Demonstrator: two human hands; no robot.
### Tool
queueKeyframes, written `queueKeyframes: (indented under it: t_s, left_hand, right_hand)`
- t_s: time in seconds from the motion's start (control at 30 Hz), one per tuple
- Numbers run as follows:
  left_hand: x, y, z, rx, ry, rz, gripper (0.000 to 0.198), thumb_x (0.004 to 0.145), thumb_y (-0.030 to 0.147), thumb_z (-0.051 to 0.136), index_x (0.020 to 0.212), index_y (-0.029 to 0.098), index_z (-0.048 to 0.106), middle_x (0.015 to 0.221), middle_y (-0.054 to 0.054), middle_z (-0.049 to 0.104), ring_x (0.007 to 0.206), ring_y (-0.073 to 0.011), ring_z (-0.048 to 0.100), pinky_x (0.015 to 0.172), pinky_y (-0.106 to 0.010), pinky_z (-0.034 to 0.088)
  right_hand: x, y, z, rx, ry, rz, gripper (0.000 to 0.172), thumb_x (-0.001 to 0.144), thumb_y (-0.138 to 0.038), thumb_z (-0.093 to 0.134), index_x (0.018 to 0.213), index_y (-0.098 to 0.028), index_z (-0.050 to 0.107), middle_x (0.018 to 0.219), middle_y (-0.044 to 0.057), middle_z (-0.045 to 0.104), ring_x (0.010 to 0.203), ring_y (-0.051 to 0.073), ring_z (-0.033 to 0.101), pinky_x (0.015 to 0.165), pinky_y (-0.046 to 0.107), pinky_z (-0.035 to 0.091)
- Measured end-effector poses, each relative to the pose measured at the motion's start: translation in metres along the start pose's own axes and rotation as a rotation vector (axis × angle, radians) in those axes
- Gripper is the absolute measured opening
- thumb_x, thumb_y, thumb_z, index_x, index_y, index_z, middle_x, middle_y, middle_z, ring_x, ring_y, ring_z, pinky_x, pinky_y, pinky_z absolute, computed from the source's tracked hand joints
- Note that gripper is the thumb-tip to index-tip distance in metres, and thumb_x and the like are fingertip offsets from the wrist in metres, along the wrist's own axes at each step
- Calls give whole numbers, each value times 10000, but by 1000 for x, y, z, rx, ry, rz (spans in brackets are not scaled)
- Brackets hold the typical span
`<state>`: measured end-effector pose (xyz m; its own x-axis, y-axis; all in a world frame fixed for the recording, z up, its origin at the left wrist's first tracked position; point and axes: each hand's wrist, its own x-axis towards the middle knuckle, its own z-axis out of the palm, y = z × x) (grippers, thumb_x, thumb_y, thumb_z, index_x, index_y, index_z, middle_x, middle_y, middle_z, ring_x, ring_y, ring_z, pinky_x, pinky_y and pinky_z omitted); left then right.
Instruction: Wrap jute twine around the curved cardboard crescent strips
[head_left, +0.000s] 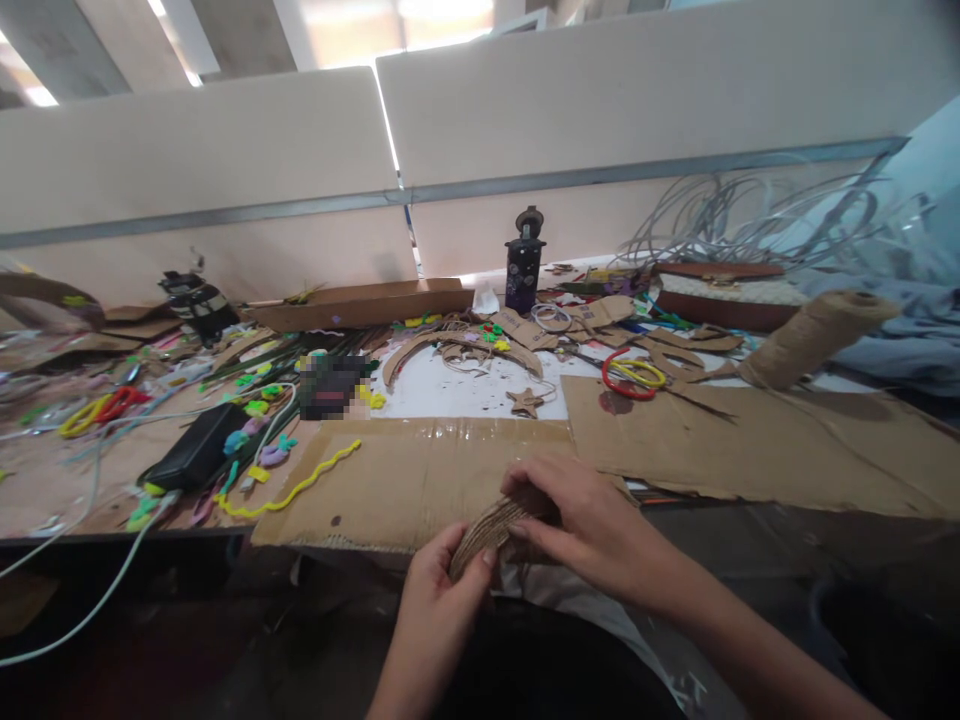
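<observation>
At the desk's near edge, both hands grip a curved cardboard piece wound with jute twine point(489, 527). My left hand point(442, 585) pinches its lower end with the thumb on top. My right hand point(589, 525) covers the upper end, fingers curled over it. A flat cardboard sheet point(397, 475) lies just beyond the hands.
A jute twine spool point(814, 335) lies at the right, with red and yellow scissors point(630, 375) beside it. A cardboard crescent point(457, 350), a small star point(525, 402), a dark bottle point(523, 265), a black box point(196, 447), a yellow wavy strip point(296, 487) and cables litter the desk.
</observation>
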<state>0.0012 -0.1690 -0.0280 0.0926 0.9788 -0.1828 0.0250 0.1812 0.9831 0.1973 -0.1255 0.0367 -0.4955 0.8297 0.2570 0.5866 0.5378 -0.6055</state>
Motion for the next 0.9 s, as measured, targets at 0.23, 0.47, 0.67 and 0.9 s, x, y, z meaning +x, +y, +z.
queueKeyframes:
  t_s: [0.23,0.47,0.67,0.9]
  left_hand:
    - [3,20,-1,174,-68,109,147,857,311,652,851,166,677,721,-12,627,689,-165,540,642,-256,412]
    - [3,15,2,-11,-120,19,219,874,372,643,817,161,631,606,20,556,547,-123,461,528,-233,354]
    - [4,12,2,-108,-152,-10,215,859,362,671,856,149,646,600,31,555,526,-110,459,513,-223,356]
    - [4,9,2,-134,-170,-20,232,854,382,683,839,157,629,583,35,533,512,-110,433,499,-224,331]
  right_hand:
    - [-2,-3,-1,-35,-47,-3,229,828,-70,689,998,-198,605,973,27,653,920,203,578,790,311,403]
    - [-2,2,-6,21,-81,0,266,849,-122,694,1088,-218,629,987,8,687,869,179,607,759,284,402]
    - [0,0,-8,105,-112,39,232,832,-89,667,1020,-220,637,898,-26,667,782,149,585,688,249,379]
    - [-3,3,-13,224,-180,133,298,810,-85,621,1070,-229,635,791,-37,626,681,136,540,585,229,352]
